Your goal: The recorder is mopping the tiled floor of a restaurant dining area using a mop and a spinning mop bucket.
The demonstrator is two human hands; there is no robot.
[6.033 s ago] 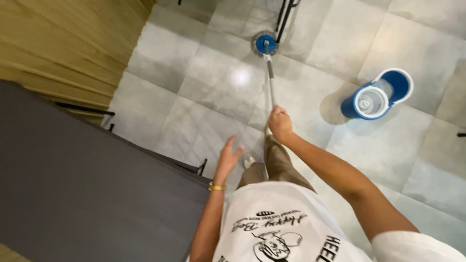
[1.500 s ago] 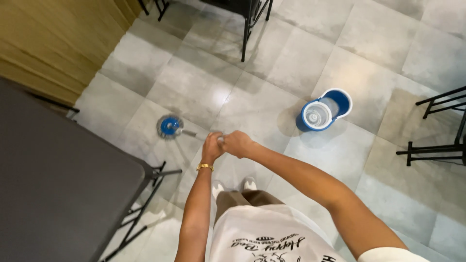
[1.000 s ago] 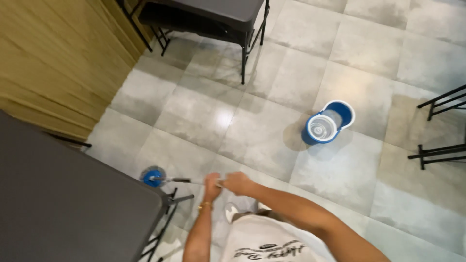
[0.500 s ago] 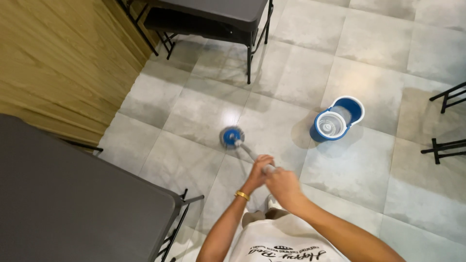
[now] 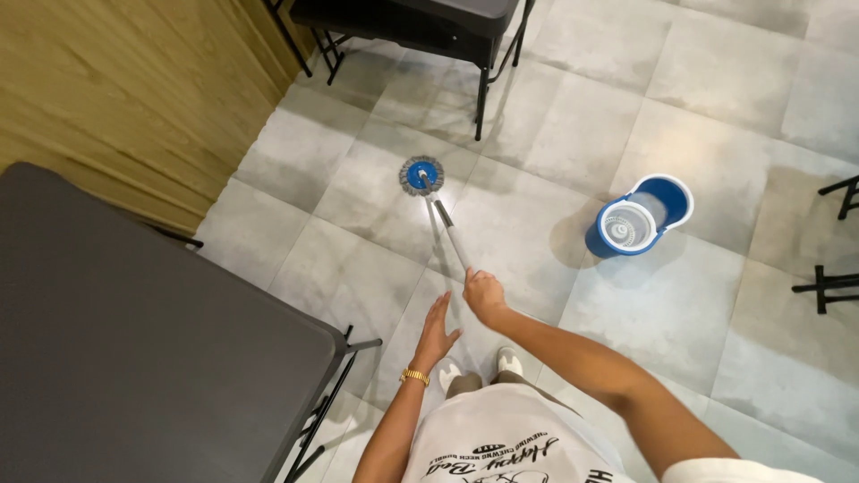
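Note:
My right hand (image 5: 484, 296) grips the top of a mop handle (image 5: 451, 240) that slants forward over the grey tiled floor. The round blue and grey mop head (image 5: 421, 175) lies flat on a tile ahead of me. My left hand (image 5: 437, 328) hangs free beside the handle with fingers spread and holds nothing; a gold bracelet circles its wrist. A blue and white spin mop bucket (image 5: 637, 218) stands on the floor to the right of the mop.
A dark table (image 5: 134, 340) with folding legs fills the left side near me. Another dark table (image 5: 420, 18) stands at the top, just beyond the mop head. A wooden wall (image 5: 134, 89) runs along the left. Black furniture legs (image 5: 832, 268) show at the right edge.
The mop head has slid forward from near my feet to further ahead. My left hand has let go of the handle, and only my right hand holds it now.

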